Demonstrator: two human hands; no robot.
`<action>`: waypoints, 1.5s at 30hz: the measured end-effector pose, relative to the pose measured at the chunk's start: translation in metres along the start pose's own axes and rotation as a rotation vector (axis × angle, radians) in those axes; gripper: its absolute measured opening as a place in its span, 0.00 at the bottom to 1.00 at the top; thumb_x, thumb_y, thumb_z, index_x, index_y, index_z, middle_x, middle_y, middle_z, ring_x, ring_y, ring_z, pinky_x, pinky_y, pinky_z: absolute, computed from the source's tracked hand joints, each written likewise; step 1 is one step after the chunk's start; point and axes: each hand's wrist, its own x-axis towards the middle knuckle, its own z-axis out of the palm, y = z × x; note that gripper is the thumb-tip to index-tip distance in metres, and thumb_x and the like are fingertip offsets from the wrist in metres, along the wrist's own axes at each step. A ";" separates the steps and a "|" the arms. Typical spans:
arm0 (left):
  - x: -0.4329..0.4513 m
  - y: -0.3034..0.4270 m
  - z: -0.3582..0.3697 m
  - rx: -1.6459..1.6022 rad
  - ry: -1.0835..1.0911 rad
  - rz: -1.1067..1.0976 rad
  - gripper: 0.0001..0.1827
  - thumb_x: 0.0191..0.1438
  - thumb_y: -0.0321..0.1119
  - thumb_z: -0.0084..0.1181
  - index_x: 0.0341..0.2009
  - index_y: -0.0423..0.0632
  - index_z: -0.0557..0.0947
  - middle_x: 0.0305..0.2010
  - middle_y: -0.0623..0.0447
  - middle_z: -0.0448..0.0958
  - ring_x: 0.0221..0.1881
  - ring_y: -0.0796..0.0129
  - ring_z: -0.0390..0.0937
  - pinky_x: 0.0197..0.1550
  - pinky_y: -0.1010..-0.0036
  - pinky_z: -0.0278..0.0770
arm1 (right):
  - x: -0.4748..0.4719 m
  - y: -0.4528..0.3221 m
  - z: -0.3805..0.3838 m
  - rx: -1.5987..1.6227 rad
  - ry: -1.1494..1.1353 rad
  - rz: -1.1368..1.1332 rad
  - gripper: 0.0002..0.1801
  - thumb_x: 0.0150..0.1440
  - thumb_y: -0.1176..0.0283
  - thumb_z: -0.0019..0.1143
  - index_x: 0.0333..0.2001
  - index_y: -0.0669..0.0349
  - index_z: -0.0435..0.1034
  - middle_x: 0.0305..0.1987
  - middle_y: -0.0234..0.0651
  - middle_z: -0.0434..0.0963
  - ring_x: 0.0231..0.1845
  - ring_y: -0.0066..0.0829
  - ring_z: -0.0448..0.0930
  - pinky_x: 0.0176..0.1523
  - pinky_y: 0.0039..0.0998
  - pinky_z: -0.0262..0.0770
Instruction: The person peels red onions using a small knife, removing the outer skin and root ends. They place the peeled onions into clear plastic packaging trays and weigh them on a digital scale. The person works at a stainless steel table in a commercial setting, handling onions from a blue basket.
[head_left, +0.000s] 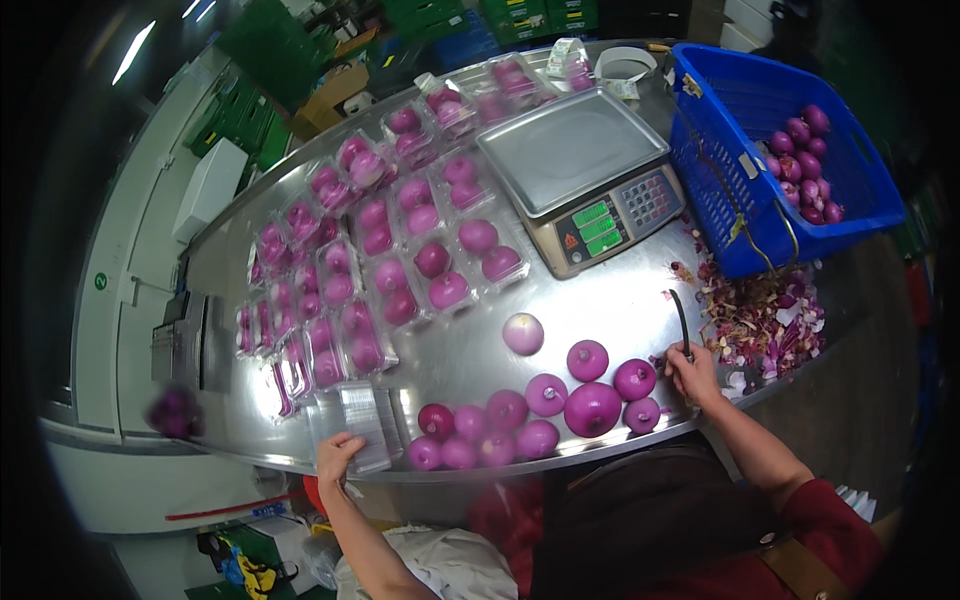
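My left hand (339, 454) is at the near left edge of the table, its fingers curled over the edge of a stack of nested clear plastic trays (349, 420). In my right hand (691, 375) is a thin, dark, curved knife (680, 319), pointing away from me. Just left of that hand, several peeled purple onions (592, 409) sit in a loose group along the near edge. A paler onion (523, 334) stands apart, farther in. Beyond the stack, rows of clear trays (450, 289) hold purple onions, mostly two in each.
A digital scale (574, 161) with a bare steel pan stands at the back. Right of it, a blue plastic basket (720, 169) contains unpeeled onions (806, 165). Onion skins (769, 322) are heaped at the table's right end. Label strips (624, 64) lie behind the scale.
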 end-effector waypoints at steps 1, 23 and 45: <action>0.004 0.001 -0.003 0.023 -0.011 0.015 0.15 0.44 0.31 0.70 0.36 0.37 0.85 0.29 0.56 0.79 0.28 0.75 0.73 0.32 0.77 0.70 | 0.001 0.000 0.001 0.013 0.007 -0.013 0.09 0.63 0.69 0.53 0.35 0.64 0.72 0.21 0.32 0.75 0.09 0.15 0.65 0.12 0.19 0.55; 0.005 0.010 -0.004 0.036 -0.050 0.081 0.17 0.60 0.41 0.57 0.21 0.47 0.77 0.20 0.63 0.67 0.22 0.79 0.59 0.25 0.77 0.55 | -0.011 0.020 0.001 -0.037 0.001 0.008 0.10 0.64 0.65 0.52 0.35 0.61 0.71 0.21 0.28 0.74 0.11 0.13 0.65 0.13 0.18 0.56; -0.076 0.226 0.424 0.443 -0.087 1.240 0.05 0.48 0.22 0.59 0.32 0.44 0.82 0.27 0.41 0.79 0.28 0.45 0.78 0.32 0.60 0.76 | -0.057 0.008 -0.093 -0.175 -0.026 -0.094 0.13 0.64 0.64 0.54 0.39 0.64 0.75 0.24 0.28 0.79 0.25 0.14 0.75 0.31 0.23 0.71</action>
